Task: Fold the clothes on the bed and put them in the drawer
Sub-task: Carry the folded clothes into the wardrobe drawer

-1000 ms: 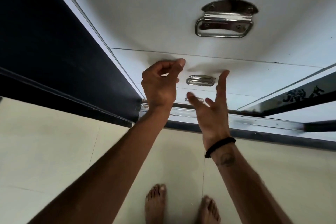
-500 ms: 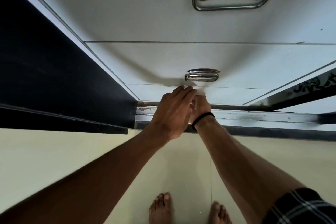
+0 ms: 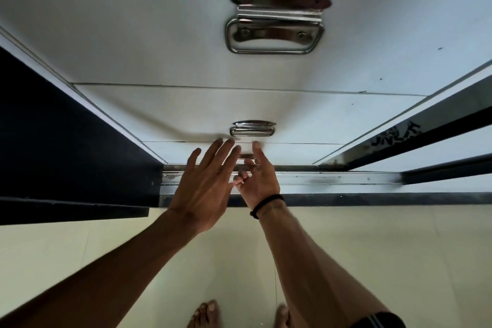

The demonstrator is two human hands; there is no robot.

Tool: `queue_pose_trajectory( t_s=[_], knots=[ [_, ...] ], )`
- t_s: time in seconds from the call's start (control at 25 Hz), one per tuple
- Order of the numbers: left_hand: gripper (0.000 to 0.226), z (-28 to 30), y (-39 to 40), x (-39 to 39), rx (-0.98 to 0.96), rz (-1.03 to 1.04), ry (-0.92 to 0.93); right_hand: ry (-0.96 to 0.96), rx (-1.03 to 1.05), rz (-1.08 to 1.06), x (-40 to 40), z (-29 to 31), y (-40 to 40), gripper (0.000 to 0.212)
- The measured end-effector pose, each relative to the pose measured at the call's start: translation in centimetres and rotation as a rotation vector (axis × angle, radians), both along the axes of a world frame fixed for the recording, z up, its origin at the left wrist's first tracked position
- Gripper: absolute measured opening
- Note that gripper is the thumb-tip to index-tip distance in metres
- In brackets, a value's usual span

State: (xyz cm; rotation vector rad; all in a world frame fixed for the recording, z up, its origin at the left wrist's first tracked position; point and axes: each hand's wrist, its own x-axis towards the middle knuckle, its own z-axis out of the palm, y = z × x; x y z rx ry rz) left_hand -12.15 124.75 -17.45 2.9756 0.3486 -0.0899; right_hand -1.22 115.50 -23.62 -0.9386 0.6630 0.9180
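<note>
A white chest of drawers fills the upper view, all fronts closed. The bottom drawer (image 3: pixel 292 153) has a small metal handle (image 3: pixel 246 156), mostly hidden by my hands. My right hand (image 3: pixel 259 181), with a black band on the wrist, has its thumb raised and its fingers curled at that handle. My left hand (image 3: pixel 205 189) hovers beside it with fingers straight and spread, holding nothing. No clothes are in view.
The middle drawer has a handle (image 3: pixel 252 129) and the top drawer a large one (image 3: pixel 274 26). A dark panel (image 3: pixel 66 141) stands at the left, a dark door with lettering (image 3: pixel 399 133) at the right. A metal rail (image 3: pixel 332 178) runs along the base above the pale floor (image 3: pixel 80 261), where my bare feet (image 3: pixel 205 314) stand.
Both hands dropped from the middle drawer to the bottom drawer's handle. The left hand, which covered the right hand half a second ago, has shifted left and spread its fingers.
</note>
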Motion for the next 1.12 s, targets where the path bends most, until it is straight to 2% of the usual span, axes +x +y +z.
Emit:
queue_pose_trajectory(
  t_s=[0.08, 0.2, 0.36, 0.52, 0.72, 0.84, 0.96, 1.04, 1.12],
  knots=[
    [0.088, 0.0, -0.4, -0.1, 0.004, 0.035, 0.049, -0.005, -0.001, 0.003, -0.8, 0.9, -0.4, 0.069],
    [0.096, 0.5, -1.4, -0.5, -0.045, 0.105, 0.153, 0.008, -0.010, -0.037, -2.2, 1.7, -1.4, 0.075],
    [0.093, 1.9, -5.8, -4.1, -0.144, 0.142, 0.342, 0.041, -0.189, 0.033, -6.7, 1.3, -4.8, 0.086],
    [0.102, 4.4, -11.5, -9.7, -0.261, 0.196, 0.547, 0.147, -0.269, 0.090, -13.1, 3.9, -10.9, 0.060],
    [0.111, 6.1, -14.4, -12.7, -0.303, 0.163, 0.737, 0.209, -0.374, 0.158, -14.4, 6.8, -14.8, 0.044],
    [0.106, 6.7, -13.6, -12.2, -0.379, 0.170, 0.809, 0.341, -0.431, 0.190, -13.8, 8.1, -14.4, 0.031],
    [0.100, 8.0, -12.2, -10.5, -0.461, 0.138, 0.948, 0.386, -0.537, 0.320, -13.9, 10.2, -14.5, 0.031],
    [0.077, 9.2, -12.5, -8.8, -0.478, 0.176, 0.934, 0.306, -0.606, 0.441, -14.3, 11.8, -15.9, 0.035],
    [0.049, 11.2, -13.8, -7.1, -0.541, 0.264, 0.818, 0.226, -0.646, 0.491, -13.9, 14.1, -18.0, 0.030]
  ],
)
